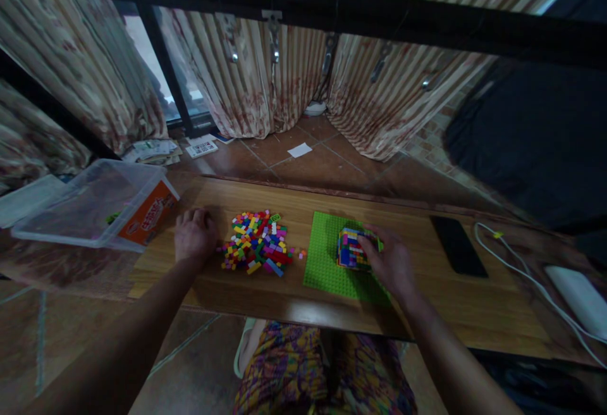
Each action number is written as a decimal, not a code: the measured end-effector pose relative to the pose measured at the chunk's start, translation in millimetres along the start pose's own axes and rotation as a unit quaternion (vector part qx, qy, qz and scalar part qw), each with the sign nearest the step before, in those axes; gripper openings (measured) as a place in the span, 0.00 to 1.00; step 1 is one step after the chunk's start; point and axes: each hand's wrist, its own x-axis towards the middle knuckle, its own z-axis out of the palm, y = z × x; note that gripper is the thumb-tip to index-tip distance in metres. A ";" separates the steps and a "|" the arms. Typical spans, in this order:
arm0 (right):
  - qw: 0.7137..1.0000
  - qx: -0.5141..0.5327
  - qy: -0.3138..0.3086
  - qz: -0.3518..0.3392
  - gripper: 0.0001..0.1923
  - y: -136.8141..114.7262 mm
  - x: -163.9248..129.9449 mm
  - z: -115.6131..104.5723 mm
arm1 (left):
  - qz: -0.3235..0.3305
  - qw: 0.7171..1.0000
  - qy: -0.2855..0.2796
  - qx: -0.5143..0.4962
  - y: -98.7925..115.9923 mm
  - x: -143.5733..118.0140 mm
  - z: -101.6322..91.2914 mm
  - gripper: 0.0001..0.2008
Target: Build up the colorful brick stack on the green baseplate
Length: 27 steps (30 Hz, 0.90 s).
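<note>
A pile of small coloured bricks (258, 243) lies in the middle of the wooden table (294, 304). Right of it sits a green baseplate (327, 266) carrying a multicoloured brick block (349, 249). My right hand (391, 262) rests against the right side of that block, fingers curled around it. My left hand (194, 235) lies on the table just left of the pile, fingers curled, with nothing visible in it.
A clear plastic box (90, 203) with an orange label lies tipped at the table's left end. A black phone (458, 244), a white cable (516, 269) and a white device (576, 298) lie at the right. Curtains and tiled floor lie beyond.
</note>
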 end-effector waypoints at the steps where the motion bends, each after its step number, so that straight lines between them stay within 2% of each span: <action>1: 1.000 0.002 -0.011 0.009 0.21 1.9 2.1 1.4 | -0.004 1.000 0.003 -0.004 0.0 0.0 0.3 0.14; 5: 0.997 0.030 -0.059 0.044 0.21 10.7 8.8 9.0 | -0.004 1.000 0.006 -0.016 -0.4 0.0 1.4 0.13; 9: 0.986 0.105 -0.083 0.104 0.20 14.3 9.3 13.8 | -0.002 1.000 0.003 -0.008 -1.0 0.4 2.3 0.14; 17: 0.970 0.166 -0.063 0.165 0.21 9.2 8.6 16.8 | -0.006 1.000 0.006 -0.003 -0.5 -1.0 1.2 0.13; 27: 0.963 0.180 -0.066 0.191 0.20 5.4 10.6 17.2 | -0.012 1.000 0.000 -0.014 0.2 0.1 0.5 0.14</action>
